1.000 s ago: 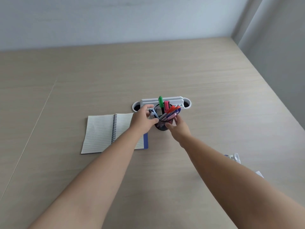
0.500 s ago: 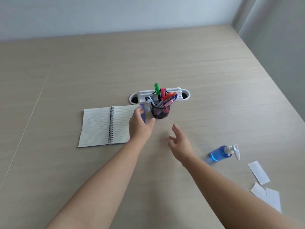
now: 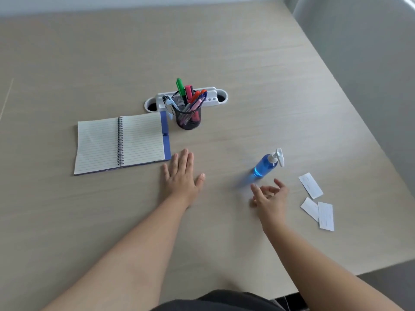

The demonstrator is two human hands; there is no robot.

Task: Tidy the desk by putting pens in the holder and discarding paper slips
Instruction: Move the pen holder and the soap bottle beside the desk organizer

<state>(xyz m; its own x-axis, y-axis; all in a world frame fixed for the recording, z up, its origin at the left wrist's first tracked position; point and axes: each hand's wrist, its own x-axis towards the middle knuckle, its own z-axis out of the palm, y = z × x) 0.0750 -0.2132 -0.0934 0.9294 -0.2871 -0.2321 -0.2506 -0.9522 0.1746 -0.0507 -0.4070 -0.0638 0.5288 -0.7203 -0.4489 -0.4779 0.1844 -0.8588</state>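
Head view shows me that both hands have come away from the holder [image 3: 189, 113] since a second ago, when they were busy at its rim with the pens [image 3: 195, 102]. My left hand [image 3: 181, 176] now lies flat and spread, palm down on the desk [image 3: 258, 68] just beside the near corner of the open notebook [image 3: 121, 142], holding nothing. My right hand [image 3: 270, 195] has swung out toward my right; its fingers are loosely parted and curled, empty, just short of the blue pump bottle [image 3: 267, 163]. The pens all stand upright in the mesh holder, which sits in front of the white cable tray [image 3: 211, 97], and I see none loose on the desk, so I judge the pen half finished. What remains is the paper slips [image 3: 317, 202]: three white ones lying on the desk to the right of my right hand, two of them overlapping, the third a little farther off. I read the right hand's drift as the start of a reach for them. No bin is in view.
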